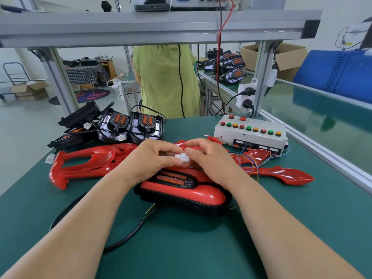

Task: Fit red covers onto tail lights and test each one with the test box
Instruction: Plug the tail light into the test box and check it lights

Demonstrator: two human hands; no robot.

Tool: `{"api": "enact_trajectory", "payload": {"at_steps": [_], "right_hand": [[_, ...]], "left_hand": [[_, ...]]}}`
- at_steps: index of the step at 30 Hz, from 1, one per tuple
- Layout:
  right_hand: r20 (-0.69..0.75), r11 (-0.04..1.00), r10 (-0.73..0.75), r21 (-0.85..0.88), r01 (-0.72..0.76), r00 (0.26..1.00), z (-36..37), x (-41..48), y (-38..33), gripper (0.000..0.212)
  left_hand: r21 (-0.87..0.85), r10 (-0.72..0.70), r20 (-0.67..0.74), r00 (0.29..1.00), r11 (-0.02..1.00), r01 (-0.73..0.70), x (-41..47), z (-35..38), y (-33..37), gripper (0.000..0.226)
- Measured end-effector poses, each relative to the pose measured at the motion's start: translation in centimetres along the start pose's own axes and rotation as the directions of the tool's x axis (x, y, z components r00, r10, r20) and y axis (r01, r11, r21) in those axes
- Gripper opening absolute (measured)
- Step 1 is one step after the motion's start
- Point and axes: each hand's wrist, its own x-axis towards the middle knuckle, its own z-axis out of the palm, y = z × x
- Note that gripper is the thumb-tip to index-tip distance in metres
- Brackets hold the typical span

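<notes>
Green bench mat (281, 228), seen from the head view only. Left hand (149, 158) and right hand (211, 160) meet over the middle of the bench, and the fingertips of both pinch a small white connector (182, 158) between them. Whether it is one piece or two mated halves, I cannot tell. Directly beneath the hands lies a tail light (181, 200) in a black housing. A red cover (201, 193) is seated on it, with two orange strips showing through the cover's opening. A black cable (124, 236) loops from the light's near edge across the mat, passing under the left forearm. The test box (249, 135), white with rows of red, green and orange buttons, sits at the far right of the mat, apart from the hands. Thin coloured wires (254, 161) run from its front toward the right hand. Loose red covers (84, 164) lie to the left of the hands and also to the right, below the box. Bare tail lights (146, 125) crowd the far left edge. Beyond the bench stands a person in a green shirt (167, 81), and an aluminium beam (141, 27) crosses overhead.
</notes>
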Motion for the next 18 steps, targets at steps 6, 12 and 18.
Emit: {"api": "enact_trajectory", "payload": {"at_steps": [6, 12, 18], "right_hand": [[-0.388, 0.953, -0.058, -0.295, -0.064, 0.920, -2.5, 0.9, 0.7, 0.016], [-0.333, 0.789, 0.060, -0.562, -0.249, 0.941, -3.8, 1.0, 2.2, 0.024], [-0.249, 0.579, 0.157, -0.760, -0.293, 0.956, -4.0, 1.2, 2.1, 0.026]], "left_hand": [[0.094, -0.041, -0.185, 0.982, 0.994, 0.059, -0.5, -0.7, -2.1, 0.013], [0.120, -0.026, -0.275, 0.961, 0.991, 0.061, -0.7, -0.5, -2.8, 0.030], [0.078, -0.072, -0.283, 0.956, 0.992, 0.098, -0.9, -0.2, -2.9, 0.017]]}}
